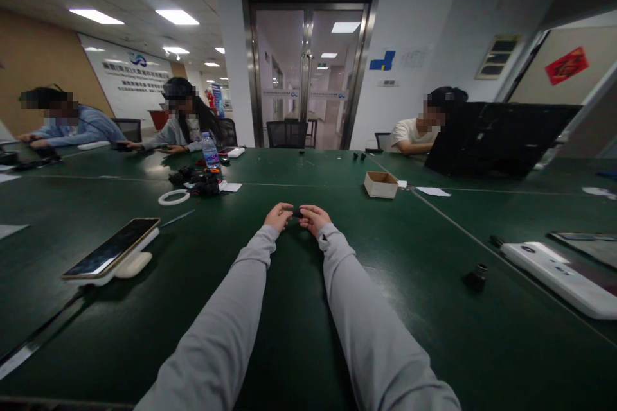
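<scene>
L hand (278, 217) & R hand (315, 219) each pinch one end of a small black part (296, 212) btwn fingertips, prob. b/c it's too tiny for a full grip & steadier from both sides. It's out front over mid table (409, 237); can't tell if hands rest there. Phone (116, 247) tilted on white stand (134, 264), prob. for easy viewing. Open box (382, 189) beyond R hand, contents n/v.
</scene>
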{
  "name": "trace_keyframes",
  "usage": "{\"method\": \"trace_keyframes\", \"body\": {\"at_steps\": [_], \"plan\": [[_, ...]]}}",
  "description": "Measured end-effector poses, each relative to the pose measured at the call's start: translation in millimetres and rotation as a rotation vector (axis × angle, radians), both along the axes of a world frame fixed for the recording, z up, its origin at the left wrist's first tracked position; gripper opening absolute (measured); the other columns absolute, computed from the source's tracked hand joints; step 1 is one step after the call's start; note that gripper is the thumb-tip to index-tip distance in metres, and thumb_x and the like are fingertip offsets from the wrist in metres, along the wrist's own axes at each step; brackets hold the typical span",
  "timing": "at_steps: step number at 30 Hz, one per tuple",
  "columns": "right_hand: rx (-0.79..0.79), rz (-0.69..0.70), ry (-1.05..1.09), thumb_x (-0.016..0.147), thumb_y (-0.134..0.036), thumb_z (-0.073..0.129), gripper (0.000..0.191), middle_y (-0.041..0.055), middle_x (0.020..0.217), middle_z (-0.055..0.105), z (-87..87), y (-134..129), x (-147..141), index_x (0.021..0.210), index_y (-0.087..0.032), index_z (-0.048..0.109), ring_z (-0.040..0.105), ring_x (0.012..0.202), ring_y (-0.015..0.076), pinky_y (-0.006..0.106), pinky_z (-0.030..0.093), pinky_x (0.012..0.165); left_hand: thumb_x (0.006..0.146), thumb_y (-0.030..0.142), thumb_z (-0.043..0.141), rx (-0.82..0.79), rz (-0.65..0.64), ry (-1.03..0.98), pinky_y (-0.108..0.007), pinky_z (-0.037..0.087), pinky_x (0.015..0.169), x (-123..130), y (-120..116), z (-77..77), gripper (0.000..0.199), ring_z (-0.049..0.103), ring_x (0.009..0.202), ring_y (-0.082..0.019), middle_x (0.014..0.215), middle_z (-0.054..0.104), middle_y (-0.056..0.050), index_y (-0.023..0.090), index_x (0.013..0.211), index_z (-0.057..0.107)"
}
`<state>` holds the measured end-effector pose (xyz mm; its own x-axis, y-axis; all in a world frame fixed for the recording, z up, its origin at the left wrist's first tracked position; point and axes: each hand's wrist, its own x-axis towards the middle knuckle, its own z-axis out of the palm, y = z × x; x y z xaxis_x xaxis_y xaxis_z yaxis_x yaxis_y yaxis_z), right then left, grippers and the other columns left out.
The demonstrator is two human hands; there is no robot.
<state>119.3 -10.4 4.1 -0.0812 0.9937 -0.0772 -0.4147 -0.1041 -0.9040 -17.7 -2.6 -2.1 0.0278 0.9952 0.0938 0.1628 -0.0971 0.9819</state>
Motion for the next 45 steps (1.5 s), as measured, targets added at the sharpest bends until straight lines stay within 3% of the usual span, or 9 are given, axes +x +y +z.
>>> {"method": "trace_keyframes", "body": {"at_steps": [4, 7, 16, 21, 26, 31, 39, 42, 45], "plan": [[-0.003, 0.002, -0.007, 0.065, -0.008, 0.060, 0.011, 0.0014, 0.047, 0.061, 1.0, -0.4, -0.3, 0.075, -0.014, 0.059, 0.055, 0.040, 0.0092, 0.018, 0.047, 0.041, 0.078, 0.034, 0.042, 0.008, -0.004, 0.001, -0.016, 0.027, 0.034, -0.1, -1.0, 1.0, 0.028, 0.035, 0.032, -0.004, 0.045, 0.046, 0.005, 0.014, 0.092, 0.056], [-0.005, -0.003, -0.011, 0.066, -0.007, 0.059, 0.011, 0.0015, 0.048, 0.061, 1.2, -0.4, -0.3, 0.075, -0.014, 0.059, 0.055, 0.040, 0.0091, 0.018, 0.047, 0.040, 0.073, 0.027, 0.050, -0.004, 0.004, -0.002, -0.015, 0.029, 0.036, 0.3, -2.5, 2.6, 0.024, 0.039, 0.037, -0.004, 0.050, 0.049, 0.004, 0.015, 0.094, 0.055], [0.024, 0.010, 0.008, 0.064, -0.007, 0.060, 0.012, 0.0006, 0.049, 0.061, -3.5, 2.6, 0.2, 0.073, -0.015, 0.059, 0.055, 0.040, 0.0088, 0.018, 0.047, 0.041, 0.073, 0.024, 0.048, -0.003, 0.018, 0.002, -0.015, 0.030, 0.035, 0.1, -0.4, 0.5, 0.024, 0.041, 0.039, -0.005, 0.054, 0.049, 0.004, 0.015, 0.095, 0.054], [0.033, 0.025, 0.017, 0.062, -0.008, 0.062, 0.013, 0.0013, 0.051, 0.062, -4.5, 3.1, 1.0, 0.074, -0.015, 0.059, 0.056, 0.041, 0.0091, 0.019, 0.048, 0.041, 0.078, 0.030, 0.042, -0.005, -0.004, 0.008, -0.015, 0.029, 0.035, -0.1, 1.1, -2.0, 0.026, 0.037, 0.036, -0.005, 0.052, 0.048, 0.003, 0.014, 0.095, 0.054], [0.019, 0.015, 0.000, 0.063, -0.008, 0.061, 0.013, 0.0011, 0.049, 0.061, -2.5, 1.6, 1.2, 0.075, -0.015, 0.060, 0.055, 0.040, 0.0089, 0.018, 0.047, 0.041, 0.070, 0.017, 0.049, 0.012, 0.022, 0.010, -0.015, 0.032, 0.036, 0.8, -2.4, 1.6, 0.024, 0.044, 0.046, -0.005, 0.065, 0.051, 0.002, 0.016, 0.094, 0.055], [0.017, 0.010, -0.005, 0.063, -0.008, 0.062, 0.015, 0.0005, 0.048, 0.061, -1.8, 1.2, 1.0, 0.075, -0.015, 0.060, 0.055, 0.040, 0.0092, 0.018, 0.047, 0.040, 0.074, 0.019, 0.044, -0.020, -0.005, 0.009, -0.015, 0.032, 0.036, 1.5, -4.9, 5.0, 0.024, 0.044, 0.047, -0.006, 0.064, 0.052, 0.001, 0.016, 0.095, 0.054], [0.029, 0.006, 0.002, 0.062, -0.009, 0.064, 0.014, 0.0001, 0.049, 0.061, -3.2, 1.2, 1.1, 0.074, -0.015, 0.060, 0.056, 0.041, 0.0092, 0.018, 0.048, 0.040, 0.065, 0.014, 0.054, 0.073, 0.013, 0.006, -0.014, 0.037, 0.041, -1.1, -4.6, 1.8, 0.029, 0.050, 0.059, -0.009, 0.070, 0.054, -0.001, 0.016, 0.093, 0.056], [0.019, 0.004, -0.003, 0.063, -0.009, 0.063, 0.014, 0.0002, 0.048, 0.060, -2.5, 1.0, 1.4, 0.074, -0.015, 0.061, 0.056, 0.041, 0.0093, 0.018, 0.047, 0.039, 0.066, 0.019, 0.056, 0.081, 0.005, -0.004, -0.016, 0.037, 0.040, -1.3, -4.3, 1.8, 0.028, 0.049, 0.053, -0.007, 0.069, 0.056, -0.001, 0.016, 0.093, 0.056], [0.022, 0.008, -0.001, 0.063, -0.008, 0.061, 0.014, 0.0002, 0.047, 0.060, -2.7, 1.5, 1.3, 0.075, -0.015, 0.060, 0.056, 0.041, 0.0095, 0.018, 0.048, 0.040, 0.078, 0.034, 0.042, 0.034, 0.018, -0.019, -0.017, 0.033, 0.036, -1.1, -2.8, 1.4, 0.028, 0.039, 0.036, -0.005, 0.051, 0.049, 0.003, 0.014, 0.092, 0.055]]}}
